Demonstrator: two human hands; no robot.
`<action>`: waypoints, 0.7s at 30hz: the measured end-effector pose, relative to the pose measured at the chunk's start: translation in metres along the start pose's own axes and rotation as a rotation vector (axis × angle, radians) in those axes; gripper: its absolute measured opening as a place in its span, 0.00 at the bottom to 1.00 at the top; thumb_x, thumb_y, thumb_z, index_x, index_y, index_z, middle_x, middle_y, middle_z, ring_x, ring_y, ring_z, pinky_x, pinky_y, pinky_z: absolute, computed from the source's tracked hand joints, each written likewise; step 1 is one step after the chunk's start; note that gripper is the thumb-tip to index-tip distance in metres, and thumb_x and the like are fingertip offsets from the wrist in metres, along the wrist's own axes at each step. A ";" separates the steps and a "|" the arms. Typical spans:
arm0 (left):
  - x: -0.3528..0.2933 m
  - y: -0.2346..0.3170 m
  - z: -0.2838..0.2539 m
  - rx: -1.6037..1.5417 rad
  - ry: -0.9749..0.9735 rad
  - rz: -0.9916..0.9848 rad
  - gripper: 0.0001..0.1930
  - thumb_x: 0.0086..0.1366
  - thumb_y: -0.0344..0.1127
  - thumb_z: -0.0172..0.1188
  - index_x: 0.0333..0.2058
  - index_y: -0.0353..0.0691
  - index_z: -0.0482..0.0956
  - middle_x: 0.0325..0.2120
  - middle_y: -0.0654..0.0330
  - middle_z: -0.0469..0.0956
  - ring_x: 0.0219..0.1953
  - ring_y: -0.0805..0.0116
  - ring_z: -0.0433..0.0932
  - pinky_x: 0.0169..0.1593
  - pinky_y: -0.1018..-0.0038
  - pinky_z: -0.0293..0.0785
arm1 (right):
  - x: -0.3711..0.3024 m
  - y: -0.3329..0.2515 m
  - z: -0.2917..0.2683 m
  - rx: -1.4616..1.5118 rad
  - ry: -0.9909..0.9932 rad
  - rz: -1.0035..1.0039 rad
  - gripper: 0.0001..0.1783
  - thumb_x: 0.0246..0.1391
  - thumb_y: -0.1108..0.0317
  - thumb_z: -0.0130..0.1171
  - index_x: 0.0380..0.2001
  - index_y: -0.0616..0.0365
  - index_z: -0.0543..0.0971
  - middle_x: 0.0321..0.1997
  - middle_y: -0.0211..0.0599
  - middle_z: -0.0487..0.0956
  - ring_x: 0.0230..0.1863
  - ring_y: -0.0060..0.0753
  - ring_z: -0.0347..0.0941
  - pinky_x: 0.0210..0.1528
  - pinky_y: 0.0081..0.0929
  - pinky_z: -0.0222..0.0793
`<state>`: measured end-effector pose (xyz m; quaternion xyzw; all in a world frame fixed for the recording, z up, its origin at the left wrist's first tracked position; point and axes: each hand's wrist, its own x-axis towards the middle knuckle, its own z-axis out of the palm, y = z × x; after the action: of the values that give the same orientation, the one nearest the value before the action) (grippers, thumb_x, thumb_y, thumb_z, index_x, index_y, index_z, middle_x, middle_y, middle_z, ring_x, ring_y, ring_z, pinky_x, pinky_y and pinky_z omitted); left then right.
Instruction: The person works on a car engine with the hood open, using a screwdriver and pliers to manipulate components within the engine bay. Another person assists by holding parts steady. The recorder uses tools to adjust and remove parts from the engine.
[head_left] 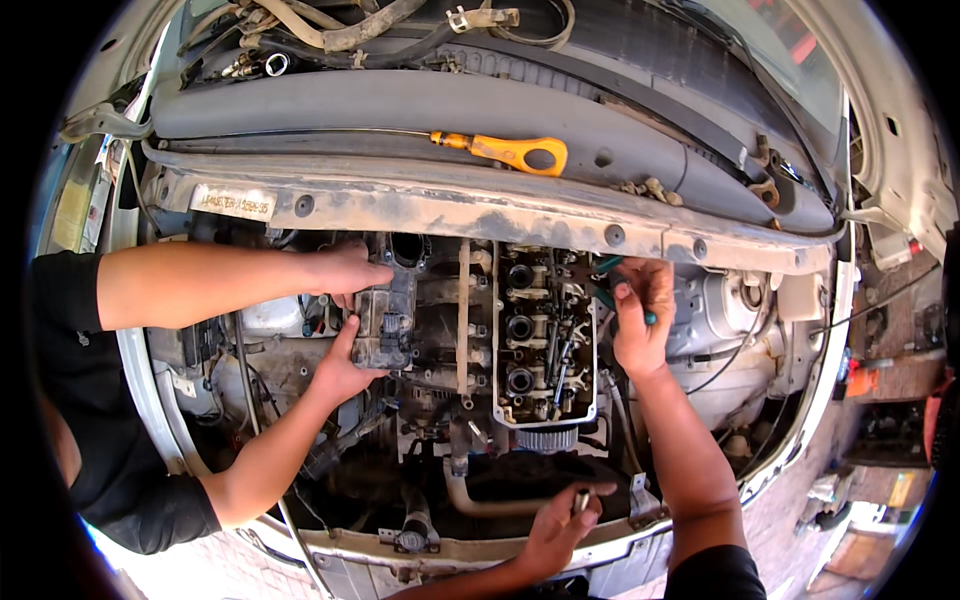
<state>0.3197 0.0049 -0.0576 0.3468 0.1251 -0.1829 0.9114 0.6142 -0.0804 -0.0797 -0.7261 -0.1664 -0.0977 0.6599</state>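
Note:
My left hand is at the front edge of the engine bay, its fingers closed on a small metal cylinder. Beside the right edge of the open cylinder head, my right hand grips a green-handled tool; its working end cannot be made out. The camshaft area, rocker arms and round spark plug wells of the head lie exposed. Left of it, a co-worker's two hands hold a dark intake part with a round opening.
A yellow-handled dipstick lies across the cowl at the back. Hoses and a loose socket rest beyond it. A toothed pulley sits at the head's front. The co-worker's arms reach in from the left.

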 end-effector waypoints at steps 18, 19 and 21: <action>0.031 -0.008 -0.074 -0.133 -0.052 -0.087 0.27 0.72 0.44 0.66 0.65 0.41 0.71 0.39 0.57 0.73 0.41 0.65 0.70 0.45 0.70 0.67 | 0.052 0.120 0.012 -0.492 -0.402 -0.024 0.15 0.68 0.77 0.60 0.56 0.67 0.81 0.53 0.41 0.85 0.55 0.40 0.80 0.63 0.36 0.73; 0.035 0.005 -0.086 0.034 -0.103 -0.037 0.29 0.71 0.44 0.67 0.66 0.42 0.70 0.41 0.56 0.74 0.43 0.63 0.71 0.47 0.69 0.68 | 0.049 0.130 0.007 -0.259 -0.300 0.191 0.14 0.68 0.78 0.60 0.55 0.67 0.81 0.52 0.40 0.85 0.54 0.38 0.79 0.61 0.35 0.73; 0.049 0.045 -0.146 0.461 -0.066 0.172 0.33 0.69 0.45 0.70 0.68 0.44 0.68 0.45 0.52 0.75 0.46 0.59 0.73 0.51 0.67 0.69 | 0.051 0.137 0.001 -0.393 -0.345 0.160 0.11 0.67 0.78 0.59 0.51 0.65 0.81 0.47 0.35 0.84 0.49 0.32 0.78 0.56 0.32 0.74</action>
<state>0.3686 0.1228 -0.1545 0.5486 0.0202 -0.1394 0.8241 0.7122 -0.0838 -0.1884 -0.8571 -0.1962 0.0493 0.4737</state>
